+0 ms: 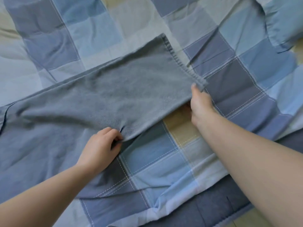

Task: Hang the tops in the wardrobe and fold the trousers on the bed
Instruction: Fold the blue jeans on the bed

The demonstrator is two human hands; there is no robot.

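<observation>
Grey-blue trousers (pixel 114 95) lie across the bed, one leg stretched from the left edge toward the upper middle, its stitched hem at the far end. My right hand (pixel 200 105) pinches the near corner of that hem, thumb on top and fingers hidden beneath, lifting the leg slightly off the bed. My left hand (pixel 102 146) grips the leg's near edge around mid-length, bunching the cloth into a small fold. The rest of the trousers spreads flat to the lower left under my left forearm.
The bed is covered by a blue, grey and tan checked quilt (pixel 164 161). A matching pillow (pixel 285 22) lies at the top right. The quilt's near edge and a darker blue mattress side (pixel 221 208) show at the bottom right.
</observation>
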